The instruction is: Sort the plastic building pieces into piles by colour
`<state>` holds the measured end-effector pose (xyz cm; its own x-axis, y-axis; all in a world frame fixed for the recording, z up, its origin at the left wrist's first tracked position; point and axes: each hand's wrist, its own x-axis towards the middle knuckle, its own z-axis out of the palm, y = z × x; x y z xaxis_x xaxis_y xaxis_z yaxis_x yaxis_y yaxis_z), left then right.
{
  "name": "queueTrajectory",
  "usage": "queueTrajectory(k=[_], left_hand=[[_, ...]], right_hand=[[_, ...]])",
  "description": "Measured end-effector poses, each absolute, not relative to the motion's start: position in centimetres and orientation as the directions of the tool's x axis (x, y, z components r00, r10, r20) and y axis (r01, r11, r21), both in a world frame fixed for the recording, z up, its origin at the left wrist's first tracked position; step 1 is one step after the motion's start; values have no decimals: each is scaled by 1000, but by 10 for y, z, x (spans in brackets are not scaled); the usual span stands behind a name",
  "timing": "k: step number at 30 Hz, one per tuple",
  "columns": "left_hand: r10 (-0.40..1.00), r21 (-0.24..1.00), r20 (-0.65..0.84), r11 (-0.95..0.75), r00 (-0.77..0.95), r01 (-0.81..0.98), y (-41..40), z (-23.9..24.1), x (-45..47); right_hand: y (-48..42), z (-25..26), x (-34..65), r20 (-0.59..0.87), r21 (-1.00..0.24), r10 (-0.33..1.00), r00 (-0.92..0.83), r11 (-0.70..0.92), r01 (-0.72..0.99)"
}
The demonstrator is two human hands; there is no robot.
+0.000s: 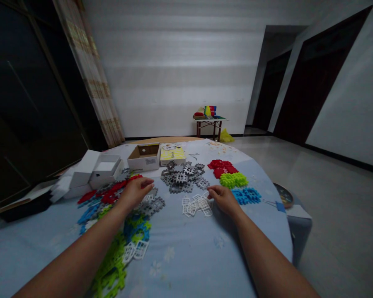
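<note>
My left hand (pixel 138 190) is over the mixed pile on the left, its fingers stretched to the right with a gap above the thumb. Below it lie red pieces (pixel 113 192) and grey toothed pieces (pixel 153 206). My right hand (pixel 222 198) is at the right edge of a small heap of white window-shaped lattice pieces (pixel 196 205). Its fingers and thumb are curled towards each other; what lies between the tips is too small to make out. A heap of grey interlocking plastic building pieces (pixel 180 177) sits between and beyond both hands.
Red (pixel 222 167), lime green (pixel 233 179) and blue (pixel 246 195) piece groups line the right side. An open cardboard box (pixel 146 163), a yellow-and-white box lid (pixel 173 155) and white boxes (pixel 104 169) stand behind. Green pieces (pixel 113 260) lie front left. The table's rounded edge (pixel 282 225) is right.
</note>
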<state>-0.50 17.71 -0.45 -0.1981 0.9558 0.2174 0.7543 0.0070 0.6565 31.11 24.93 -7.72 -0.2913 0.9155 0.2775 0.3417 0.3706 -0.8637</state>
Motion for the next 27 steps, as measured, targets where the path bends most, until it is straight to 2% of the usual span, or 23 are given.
queueTrajectory(k=[5,11,13,18,20,23,27], left_hand=[[974,401,209,-6,-85,916,162,-13,-34],[987,107,140,-95,79,990,161,-21,-33],[985,58,140,-106,97,993,161,-20,-34],[979,88,187,-97,79,991,152,-13,-44],[982,208,187,-39,0,977,146,-10,-47],[980,470,136,64,-144,880,138,-7,-43],[977,664,92,85,-194,743,141,-3,-21]], right_hand=[[248,-77,311,273,-857,916,-293,370,360],[249,-79,311,252,-860,920,-300,355,367],[249,-80,311,248,-860,921,-301,353,369],[248,-76,311,259,-856,915,-309,365,365],[247,-74,311,263,-855,915,-307,368,364],[247,-73,311,267,-858,915,-303,369,357],[247,-73,311,267,-861,919,-291,363,355]])
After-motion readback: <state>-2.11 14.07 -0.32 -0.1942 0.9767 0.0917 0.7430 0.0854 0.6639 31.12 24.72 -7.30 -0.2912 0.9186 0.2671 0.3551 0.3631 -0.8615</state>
